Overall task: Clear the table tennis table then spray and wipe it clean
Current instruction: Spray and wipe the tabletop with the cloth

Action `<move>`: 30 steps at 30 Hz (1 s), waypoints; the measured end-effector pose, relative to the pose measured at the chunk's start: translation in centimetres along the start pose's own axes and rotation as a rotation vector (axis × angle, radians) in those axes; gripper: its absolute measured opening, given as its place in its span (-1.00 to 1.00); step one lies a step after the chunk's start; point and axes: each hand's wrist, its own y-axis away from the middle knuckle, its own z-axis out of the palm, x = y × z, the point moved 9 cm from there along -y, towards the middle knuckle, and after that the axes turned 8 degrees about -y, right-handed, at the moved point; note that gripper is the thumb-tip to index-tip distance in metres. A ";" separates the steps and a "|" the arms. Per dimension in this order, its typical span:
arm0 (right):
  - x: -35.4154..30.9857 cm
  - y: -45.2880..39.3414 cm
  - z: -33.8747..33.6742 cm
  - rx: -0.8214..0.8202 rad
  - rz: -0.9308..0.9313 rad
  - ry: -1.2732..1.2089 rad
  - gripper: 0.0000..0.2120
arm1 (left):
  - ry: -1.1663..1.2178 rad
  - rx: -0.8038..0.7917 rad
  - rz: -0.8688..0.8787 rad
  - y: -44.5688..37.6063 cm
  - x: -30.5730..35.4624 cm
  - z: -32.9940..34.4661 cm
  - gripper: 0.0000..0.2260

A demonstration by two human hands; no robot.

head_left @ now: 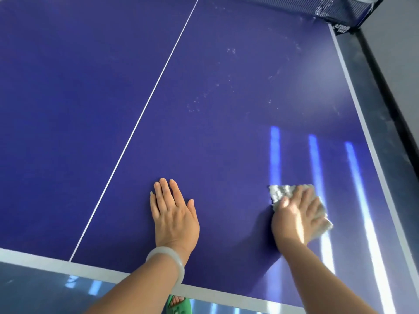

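Foot: a green sandal shows just under the near edge of the worktop; leaning far forward could cost balance.
Left hand: the left hand lies flat on the blue surface, fingers straight and together, holding nothing, a pale bangle on its wrist; a palm braced here may leave a smear on the surface being cleaned.
Right hand: the right hand presses with spread fingers on a white cloth, well apart from the left; the cloth looks bunched, so it may streak or slip out.
Spray droplets: specks lie scattered farther up the right half, near the net; left long, they could dry into marks.
Reach: the far patch is a stretch, so spots near the net may be missed.
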 end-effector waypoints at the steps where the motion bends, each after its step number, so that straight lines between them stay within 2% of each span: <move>1: -3.0 1.3 1.3 -0.027 -0.149 0.006 -0.47 | -0.003 0.001 0.000 0.0 0.0 -0.1 -0.39; 5: -14.3 7.1 6.5 -0.288 -0.926 0.133 -0.49 | -0.005 0.008 -0.005 -0.1 0.0 -0.2 -0.40; 7: -15.8 4.7 6.9 -0.319 -1.073 0.202 -0.50 | -0.009 0.010 -0.003 -0.1 0.1 -0.1 -0.40; 9: -14.4 -0.9 5.5 -0.285 -0.920 0.163 -0.52 | -0.005 0.005 0.001 -0.1 0.1 0.0 -0.40; 12: -7.2 -8.1 1.5 -0.109 -0.358 0.026 -0.56 | -0.006 -0.005 0.010 -0.1 0.1 0.1 -0.38; 13: -4.8 -8.3 0.8 -0.086 -0.170 0.008 -0.52 | -0.006 -0.006 0.011 -0.1 0.1 0.1 -0.38; 14: -3.5 -7.5 0.7 -0.068 -0.059 -0.001 -0.49 | -0.005 -0.005 0.009 -0.1 0.0 0.1 -0.38; 15: -3.4 -6.0 1.0 -0.045 -0.041 -0.012 -0.47 | -0.002 -0.004 0.008 -0.1 0.0 0.0 -0.38; 17: -5.7 -1.7 2.3 -0.047 -0.222 -0.022 -0.47 | 0.010 -0.003 0.005 -0.1 0.1 -0.1 -0.39; 21: -10.2 8.8 5.3 -0.220 -0.883 0.097 -0.48 | 0.041 -0.005 -0.001 -0.1 0.0 -0.1 -0.41; 23: -9.5 9.0 4.7 -0.260 -1.065 0.148 -0.48 | 0.042 -0.007 0.002 0.0 -0.1 -0.1 -0.42; 24: -8.3 7.6 4.0 -0.242 -1.042 0.159 -0.48 | 0.036 -0.004 0.003 -0.1 -0.1 -0.1 -0.42; 25: -6.5 5.5 3.0 -0.215 -0.913 0.138 -0.47 | 0.029 0.000 0.005 -0.1 -0.2 -0.1 -0.41; 28: 1.1 1.3 0.2 -0.087 -0.236 0.033 -0.48 | 0.024 0.003 0.003 -0.1 -0.1 0.0 -0.39; 29: 1.7 2.1 0.0 -0.046 -0.117 0.026 -0.48 | 0.031 0.001 -0.001 -0.1 -0.2 0.1 -0.40; 30: 1.0 3.4 0.1 -0.020 -0.097 0.025 -0.47 | 0.040 -0.002 -0.002 -0.1 -0.2 0.1 -0.41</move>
